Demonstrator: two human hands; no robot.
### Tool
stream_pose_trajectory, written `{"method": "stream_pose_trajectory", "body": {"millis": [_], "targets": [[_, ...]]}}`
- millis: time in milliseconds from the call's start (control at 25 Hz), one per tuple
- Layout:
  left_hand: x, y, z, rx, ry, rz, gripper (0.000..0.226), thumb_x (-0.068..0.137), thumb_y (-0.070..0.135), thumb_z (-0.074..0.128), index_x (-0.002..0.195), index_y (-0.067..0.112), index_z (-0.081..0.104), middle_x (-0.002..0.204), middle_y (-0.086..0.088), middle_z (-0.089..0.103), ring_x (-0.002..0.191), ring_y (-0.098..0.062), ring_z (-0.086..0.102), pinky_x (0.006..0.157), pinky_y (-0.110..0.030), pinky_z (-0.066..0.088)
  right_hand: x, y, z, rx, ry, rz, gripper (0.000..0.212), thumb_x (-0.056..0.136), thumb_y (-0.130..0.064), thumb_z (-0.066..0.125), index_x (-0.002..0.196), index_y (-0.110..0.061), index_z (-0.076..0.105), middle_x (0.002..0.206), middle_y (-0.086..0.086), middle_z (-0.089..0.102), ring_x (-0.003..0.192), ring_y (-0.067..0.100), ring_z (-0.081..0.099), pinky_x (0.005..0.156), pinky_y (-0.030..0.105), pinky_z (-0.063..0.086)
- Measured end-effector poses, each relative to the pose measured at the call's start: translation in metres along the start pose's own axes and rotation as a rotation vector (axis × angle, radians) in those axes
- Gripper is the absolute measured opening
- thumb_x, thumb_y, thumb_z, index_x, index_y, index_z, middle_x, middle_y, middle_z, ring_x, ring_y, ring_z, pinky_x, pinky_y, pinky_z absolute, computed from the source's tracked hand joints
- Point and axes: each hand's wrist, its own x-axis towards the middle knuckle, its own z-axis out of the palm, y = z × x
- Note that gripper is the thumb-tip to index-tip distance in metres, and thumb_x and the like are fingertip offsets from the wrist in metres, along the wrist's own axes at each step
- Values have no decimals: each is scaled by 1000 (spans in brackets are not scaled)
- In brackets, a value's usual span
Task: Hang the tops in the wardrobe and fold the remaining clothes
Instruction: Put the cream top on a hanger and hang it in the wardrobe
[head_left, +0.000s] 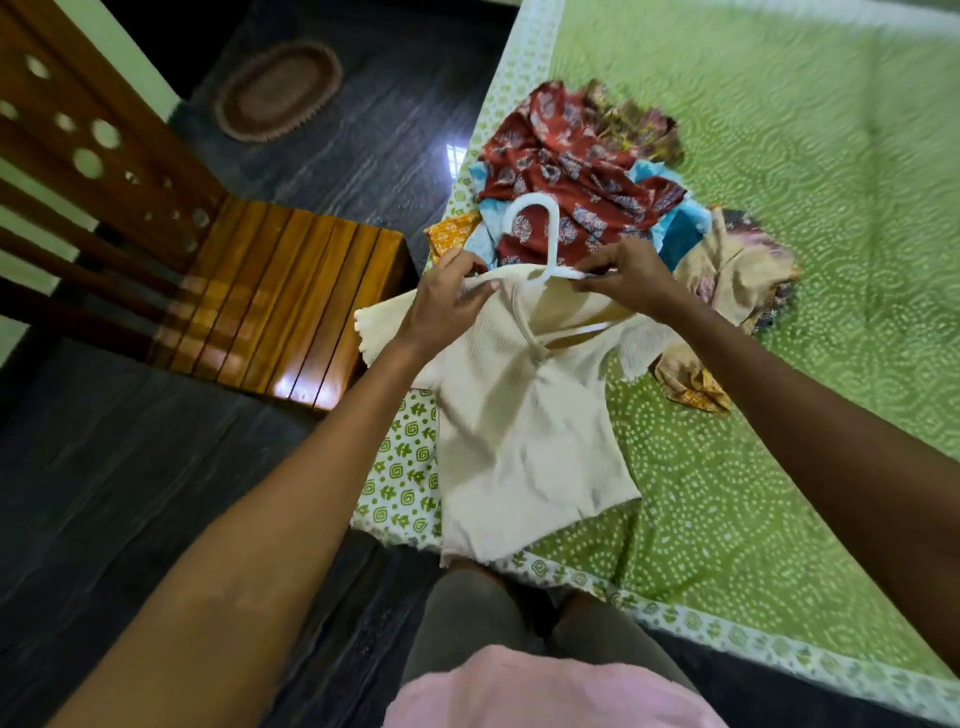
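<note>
Left hand: my left hand (451, 301) pinches the shoulder of the cream top (524, 415), fingers curled into the fabric.
Right hand: my right hand (631, 278) grips the white hanger (540, 234) and the top's other shoulder.
Top: it hangs between my hands and drapes down toward me over the edge of the green bedspread (779, 156).
Hanger: its hook sticks up just beyond my hands.
Pile: the remaining clothes (582, 171) lie heaped on the bedspread beyond my hands.
Chair: a wooden chair (280, 291) stands left of my left hand.
</note>
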Motion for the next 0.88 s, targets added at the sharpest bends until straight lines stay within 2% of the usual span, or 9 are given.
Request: {"method": "stream_pose_trajectory", "body": {"millis": [80, 120, 240, 360, 440, 520, 640, 760, 880], "targets": [[-9, 33, -10, -2, 65, 52, 28, 87, 19, 62, 89, -8, 60, 85, -21, 60, 81, -14, 49, 71, -10, 36, -26, 3, -12, -21, -17, 8, 25, 77, -2, 73, 101, 5, 70, 101, 20, 70, 62, -18, 53, 58, 0, 35], [-12, 47, -15, 4, 85, 55, 23, 87, 15, 63, 89, -8, 60, 85, -21, 60, 82, -14, 49, 72, -8, 34, -38, 5, -17, 0, -14, 20, 24, 76, -2, 73, 100, 5, 71, 99, 20, 70, 56, -22, 49, 57, 2, 36], [-23, 74, -31, 55, 97, 21, 24, 87, 17, 61, 93, -6, 61, 89, -20, 60, 83, -15, 51, 71, -15, 35, -71, 9, -35, 87, 35, 18, 21, 76, -1, 74, 96, 3, 73, 93, 21, 71, 52, -17, 50, 60, 10, 39], [-37, 81, -44, 185, 18, 10, 32, 88, 27, 57, 94, -3, 62, 89, -19, 59, 84, -26, 54, 69, -23, 33, -90, -5, -61, 120, 107, 3, 20, 74, 2, 74, 94, 5, 72, 93, 24, 70, 57, -8, 52, 61, 13, 40], [-42, 90, -52, 240, 2, 6, 29, 87, 24, 59, 95, -3, 61, 90, -18, 59, 85, -31, 54, 71, -28, 35, -99, -17, -82, 87, 138, -24, 23, 74, 1, 74, 97, 7, 71, 97, 21, 70, 62, -10, 52, 61, 9, 38], [-41, 109, -59, 187, -24, -19, 27, 88, 22, 62, 102, -1, 60, 96, -12, 59, 90, -25, 55, 79, -34, 43, -103, -31, -103, 26, 176, -82, 24, 75, -2, 74, 99, 5, 71, 95, 16, 71, 50, -18, 48, 57, 4, 35], [-30, 144, -64, 186, -66, -43, 32, 92, 21, 58, 118, 3, 56, 107, -4, 58, 98, -15, 52, 83, -27, 40, -111, -55, -133, -24, 220, -142, 24, 74, -5, 74, 97, -1, 73, 87, 12, 73, 48, -17, 48, 58, 9, 35], [-12, 169, -73, 166, 113, 46, 23, 93, 17, 54, 107, 0, 60, 101, -13, 63, 93, -23, 56, 76, -28, 38, -127, -82, -166, -31, 228, -260, 21, 75, -7, 74, 96, -4, 74, 76, -6, 72, 60, -11, 54, 61, 6, 37], [0, 184, -91, 114, 210, 82, 19, 91, 15, 55, 100, 0, 61, 90, -5, 60, 84, -16, 53, 69, -23, 34, -144, -89, -211, -72, 267, -355, 42, 73, -12, 78, 112, -6, 66, 105, 0, 65, 92, 9, 55, 75, 18, 42]]}}
